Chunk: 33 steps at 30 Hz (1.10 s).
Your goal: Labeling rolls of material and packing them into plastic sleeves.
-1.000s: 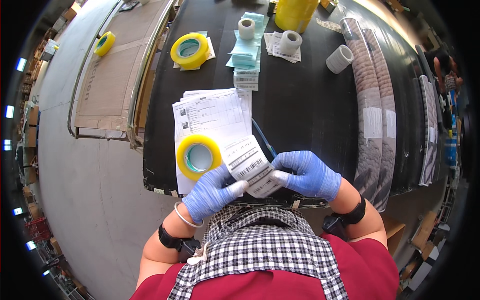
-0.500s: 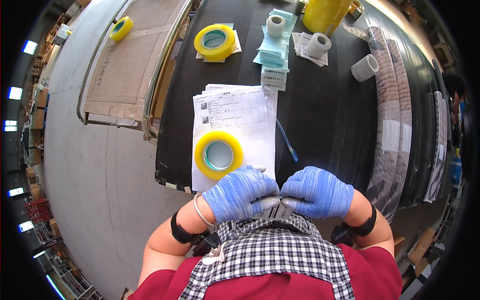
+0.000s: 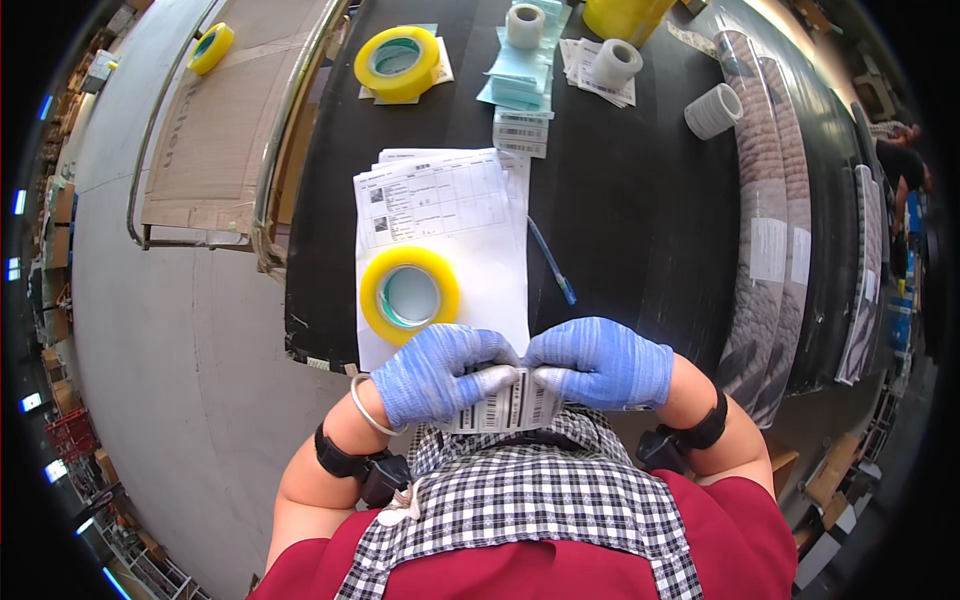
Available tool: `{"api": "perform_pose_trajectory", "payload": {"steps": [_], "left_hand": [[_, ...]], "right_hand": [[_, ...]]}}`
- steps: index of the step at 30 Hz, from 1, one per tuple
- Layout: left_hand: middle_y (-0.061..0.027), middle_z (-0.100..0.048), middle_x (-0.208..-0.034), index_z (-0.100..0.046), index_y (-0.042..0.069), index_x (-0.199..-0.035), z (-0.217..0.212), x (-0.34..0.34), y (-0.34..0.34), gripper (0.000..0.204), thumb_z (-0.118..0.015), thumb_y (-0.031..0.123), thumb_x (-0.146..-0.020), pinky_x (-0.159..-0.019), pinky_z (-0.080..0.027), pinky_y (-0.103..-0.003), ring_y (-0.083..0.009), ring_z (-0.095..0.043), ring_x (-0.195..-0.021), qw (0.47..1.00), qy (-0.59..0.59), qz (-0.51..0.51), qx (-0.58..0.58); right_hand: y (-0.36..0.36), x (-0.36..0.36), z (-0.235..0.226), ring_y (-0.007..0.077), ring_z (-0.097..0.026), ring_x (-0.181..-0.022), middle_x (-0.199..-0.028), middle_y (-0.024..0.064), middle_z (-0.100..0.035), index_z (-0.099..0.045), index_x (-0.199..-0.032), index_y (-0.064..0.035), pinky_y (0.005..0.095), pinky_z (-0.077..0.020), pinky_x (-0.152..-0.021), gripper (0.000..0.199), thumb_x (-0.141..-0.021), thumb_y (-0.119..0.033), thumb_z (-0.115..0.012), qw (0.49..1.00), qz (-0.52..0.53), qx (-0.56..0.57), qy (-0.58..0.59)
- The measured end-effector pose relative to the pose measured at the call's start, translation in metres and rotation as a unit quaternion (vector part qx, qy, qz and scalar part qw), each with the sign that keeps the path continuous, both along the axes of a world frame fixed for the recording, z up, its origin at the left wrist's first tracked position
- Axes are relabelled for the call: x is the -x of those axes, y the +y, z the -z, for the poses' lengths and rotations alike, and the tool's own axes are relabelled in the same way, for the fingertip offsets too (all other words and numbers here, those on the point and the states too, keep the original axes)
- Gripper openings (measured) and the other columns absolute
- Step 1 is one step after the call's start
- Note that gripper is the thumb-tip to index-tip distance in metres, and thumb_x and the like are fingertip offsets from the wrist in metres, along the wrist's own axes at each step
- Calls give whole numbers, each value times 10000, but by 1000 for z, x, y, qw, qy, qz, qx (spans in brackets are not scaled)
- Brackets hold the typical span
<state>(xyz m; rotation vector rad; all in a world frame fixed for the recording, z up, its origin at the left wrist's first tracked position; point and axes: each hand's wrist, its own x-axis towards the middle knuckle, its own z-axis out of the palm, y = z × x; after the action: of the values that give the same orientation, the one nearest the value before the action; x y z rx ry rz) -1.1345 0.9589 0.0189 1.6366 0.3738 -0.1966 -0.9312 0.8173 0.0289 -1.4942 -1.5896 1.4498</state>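
Note:
Both hands wear blue knit gloves with grey fingertips and meet in front of my apron. My left hand (image 3: 445,372) pinches barcode labels (image 3: 512,408) between thumb and fingers, close to their upper edge. Right beside it, my right hand (image 3: 605,362) grips the same labels, its thumb almost touching the left one. The labels are white with black bars and hang below the thumbs; how many layers there are I cannot tell. Just beyond my left hand, a yellow tape roll (image 3: 452,285) lies on printed sheets (image 3: 490,265) at the table's near edge.
A blue pen (image 3: 552,262) lies right of the sheets. Farther back are another tape roll (image 3: 360,65), pale blue label strips (image 3: 523,90) and small white rolls (image 3: 713,112). Long plastic-wrapped rolls (image 3: 768,200) line the right side. A cart with cardboard (image 3: 215,130) stands left of the table.
More of the labels now shows below my thumbs, with several barcodes visible. The whole view has shifted slightly, so the table things appear farther left and up. Both hands keep their pinch.

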Motion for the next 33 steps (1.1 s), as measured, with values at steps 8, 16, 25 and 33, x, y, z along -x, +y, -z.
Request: {"api": "perform_pose_trajectory", "payload": {"steps": [8,16,25,33], "left_hand": [[-108,-715,-841,-706,14,-1004,1,1,0,192,-689,180,-909,-705,-542,-313,-198,-684,-749,1000,15,-7,23],[-132,-690,-787,-712,26,-993,5,-7,-7,214,-673,213,-897,-688,-533,-329,-233,-673,-704,994,-3,15,-104],[-90,-667,-740,-710,14,-921,26,4,-23,199,-661,202,-882,-673,-512,-311,-153,-623,-685,995,19,-95,32],[-81,-656,-739,-697,16,-913,24,4,-20,167,-634,168,-888,-669,-506,-299,-138,-604,-675,994,40,-95,40]], "right_hand": [[1,2,1,326,-668,-791,-852,183,-661,-657,-1048,-12,386,-530,-740,235,-957,-207,-563,1000,2,21,17],[1,10,2,358,-676,-828,-864,174,-671,-646,-1051,-77,452,-543,-755,236,-964,-275,-551,987,-45,-2,-154],[-10,18,20,373,-650,-793,-836,166,-654,-636,-993,-65,461,-521,-727,211,-965,-258,-553,991,40,-108,-74],[-16,19,24,363,-661,-769,-800,169,-645,-636,-998,-76,428,-534,-695,216,-970,-279,-567,996,77,-38,-30]]}}
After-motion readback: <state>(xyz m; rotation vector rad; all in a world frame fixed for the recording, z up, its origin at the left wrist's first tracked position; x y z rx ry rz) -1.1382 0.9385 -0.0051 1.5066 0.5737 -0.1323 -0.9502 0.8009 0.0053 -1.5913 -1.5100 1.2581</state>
